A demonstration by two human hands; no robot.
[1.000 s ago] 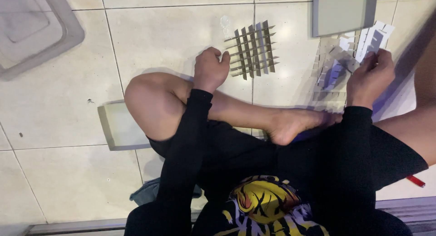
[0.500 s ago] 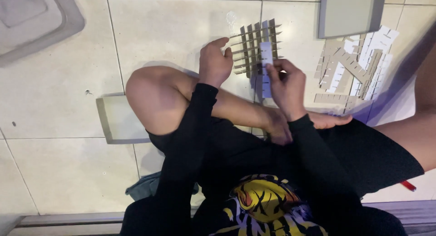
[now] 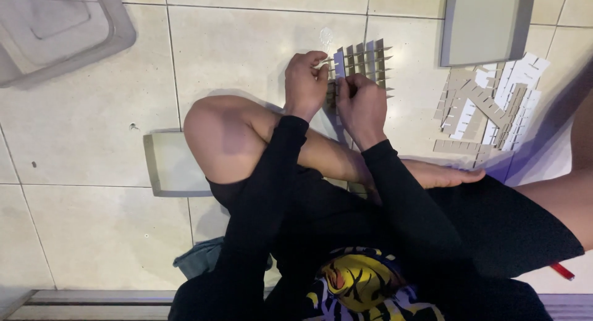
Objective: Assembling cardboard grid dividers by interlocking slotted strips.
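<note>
A: What do the hands do?

B: The left hand (image 3: 306, 80) pinches the left edge of a small lattice of slotted cardboard strips (image 3: 361, 65), fingers closed on it. The right hand (image 3: 361, 105) is closed on a pale strip (image 3: 339, 57) standing in the lattice.

A: Where is the lattice?

B: On the tiled floor (image 3: 247, 55), just above the bent knee (image 3: 216, 136).

A: And around?

B: A heap of loose notched strips (image 3: 488, 105) lies to the right, under a grey square tray (image 3: 485, 25). Another grey tray (image 3: 55, 31) is far left.
</note>
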